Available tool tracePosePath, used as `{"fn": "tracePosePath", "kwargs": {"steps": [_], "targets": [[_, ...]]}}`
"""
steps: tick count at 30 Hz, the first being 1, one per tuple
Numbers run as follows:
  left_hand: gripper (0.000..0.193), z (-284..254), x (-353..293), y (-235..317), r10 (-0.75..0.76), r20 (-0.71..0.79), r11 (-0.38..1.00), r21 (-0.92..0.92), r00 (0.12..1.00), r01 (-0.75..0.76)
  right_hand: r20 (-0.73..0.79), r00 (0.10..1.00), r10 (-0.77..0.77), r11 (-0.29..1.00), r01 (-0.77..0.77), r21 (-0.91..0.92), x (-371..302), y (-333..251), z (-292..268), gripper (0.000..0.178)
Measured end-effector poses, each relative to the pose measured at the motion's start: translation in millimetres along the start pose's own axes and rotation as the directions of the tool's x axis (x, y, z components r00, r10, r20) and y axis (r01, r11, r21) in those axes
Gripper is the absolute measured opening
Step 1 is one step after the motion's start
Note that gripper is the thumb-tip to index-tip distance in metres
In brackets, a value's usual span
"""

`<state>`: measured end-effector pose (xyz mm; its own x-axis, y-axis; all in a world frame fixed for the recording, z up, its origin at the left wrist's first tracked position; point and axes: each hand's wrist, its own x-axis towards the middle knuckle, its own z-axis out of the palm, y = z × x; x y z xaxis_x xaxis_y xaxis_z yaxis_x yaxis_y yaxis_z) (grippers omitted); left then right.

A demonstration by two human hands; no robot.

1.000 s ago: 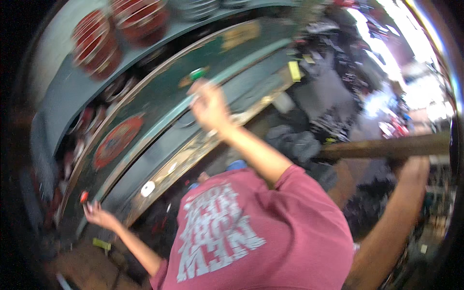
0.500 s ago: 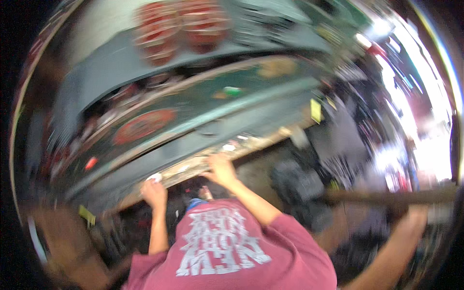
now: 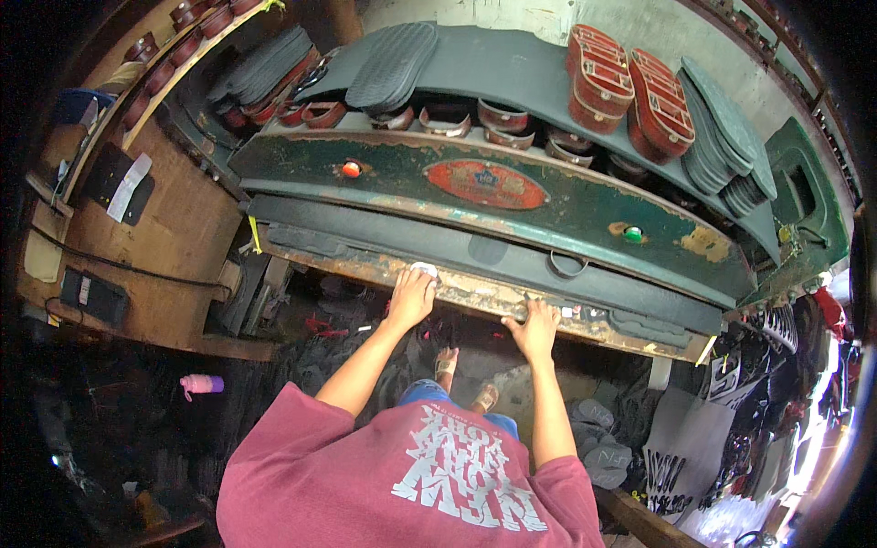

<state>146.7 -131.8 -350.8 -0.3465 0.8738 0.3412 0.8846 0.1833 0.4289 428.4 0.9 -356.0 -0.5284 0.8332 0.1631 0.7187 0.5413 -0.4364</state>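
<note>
My left hand [image 3: 413, 298] rests on the worn front ledge [image 3: 475, 294] of a large green press-like machine [image 3: 365, 192], its fingers stretched to a small white round knob [image 3: 425, 268]. Farther right, my right hand [image 3: 535, 327] lies over the same ledge with its thumb apart from the fingers, beside several small buttons or switches [image 3: 571, 313]. Neither hand appears to hold anything. Behind the ledge a dark grey sheet [image 3: 411, 233] lies along the bed, and a dark ring-shaped cutter [image 3: 567, 265] stands on it.
On top of the machine sit red sole-shaped cutting dies [image 3: 600, 78] and stacks of grey soles [image 3: 393, 66]. A wooden panel [image 3: 164, 265] stands at left, a pink and purple bottle [image 3: 201, 384] below it. Grey sole pieces [image 3: 603, 447] lie at lower right.
The view has swung, so the machine tilts the other way and the earlier blur is gone. Both hands are still on the front ledge, the left at the white knob.
</note>
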Motion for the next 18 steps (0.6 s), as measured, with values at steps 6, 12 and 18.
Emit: {"fn": "tracePosePath", "kwargs": {"steps": [6, 12, 18], "targets": [[0.028, 3.4, 5.6, -4.5, -0.055, 0.071, 0.998, 0.036, 0.996, 0.052, 0.087, 0.995, 0.057, 0.993, -0.048, -0.105, 10.0, 2.6, 8.3, 0.083], [0.028, 7.9, 16.2, -10.4, -0.098, 0.119, 0.991, 0.098, 0.988, 0.087, 0.089, 0.995, 0.052, 0.986, -0.037, -0.161, 14.3, -2.5, 5.1, 0.076], [0.029, 10.4, 17.1, -13.9, -0.090, 0.116, 0.991, 0.109, 0.989, 0.077, 0.084, 0.996, 0.043, 0.981, -0.026, -0.194, 15.2, -5.2, 3.4, 0.074]]}}
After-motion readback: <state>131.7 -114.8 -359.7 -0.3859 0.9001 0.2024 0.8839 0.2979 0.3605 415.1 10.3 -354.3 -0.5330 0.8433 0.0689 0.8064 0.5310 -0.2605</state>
